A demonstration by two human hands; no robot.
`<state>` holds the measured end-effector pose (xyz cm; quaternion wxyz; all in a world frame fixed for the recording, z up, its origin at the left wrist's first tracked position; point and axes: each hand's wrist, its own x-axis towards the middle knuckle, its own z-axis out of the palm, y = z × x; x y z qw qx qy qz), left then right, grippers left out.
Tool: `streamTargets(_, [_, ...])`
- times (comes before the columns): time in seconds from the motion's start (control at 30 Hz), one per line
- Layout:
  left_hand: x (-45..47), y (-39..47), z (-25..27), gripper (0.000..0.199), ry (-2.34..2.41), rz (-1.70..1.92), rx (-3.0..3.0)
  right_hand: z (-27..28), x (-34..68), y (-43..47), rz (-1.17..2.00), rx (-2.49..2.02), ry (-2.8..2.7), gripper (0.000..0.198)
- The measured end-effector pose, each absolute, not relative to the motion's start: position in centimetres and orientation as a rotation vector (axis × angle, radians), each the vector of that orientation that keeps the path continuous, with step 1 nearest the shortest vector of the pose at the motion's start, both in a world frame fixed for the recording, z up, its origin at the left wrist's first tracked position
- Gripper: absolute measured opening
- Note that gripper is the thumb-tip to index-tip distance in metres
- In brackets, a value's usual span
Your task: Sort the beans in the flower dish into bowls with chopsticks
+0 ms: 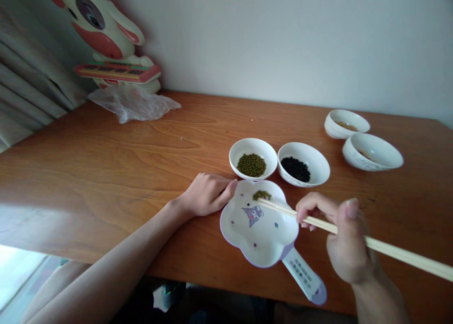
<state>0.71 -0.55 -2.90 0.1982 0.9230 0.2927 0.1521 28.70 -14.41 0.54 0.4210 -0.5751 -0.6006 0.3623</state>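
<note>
A flower-shaped white dish (262, 239) with a lilac rim, a handle and a cartoon print lies near the table's front edge. My left hand (208, 194) is closed at its upper left rim, the thumb along the edge and the other fingers partly hidden. In my right hand (339, 229) is a pair of pale chopsticks (399, 252). Their tips touch a small heap of green mung beans (262, 195) inside the dish. Just behind it stand a white bowl (237, 149) of mung beans and another white bowl (320, 166) of black beans.
Two more white bowls, one behind (331, 125) and one nearer (385, 161), hold a little yellowish food at the right. A crumpled plastic bag (136, 104) lies before a cow-shaped toy keyboard (120, 71) at the back left. A wall closes off the table's far side.
</note>
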Motion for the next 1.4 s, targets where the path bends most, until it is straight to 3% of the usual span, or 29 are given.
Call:
streamTargets(1.03, [0.6, -0.6, -2.7, 0.046, 0.849, 0.421, 2.557, 0.6, 28.3, -14.4, 0.840, -1.450, -1.492, 0.077])
streamTargets(1.4, [0.7, -0.6, -2.7, 0.047, 0.834, 0.424, 2.540, 0.6, 28.9, -14.3, 0.838, -1.452, -1.503, 0.085])
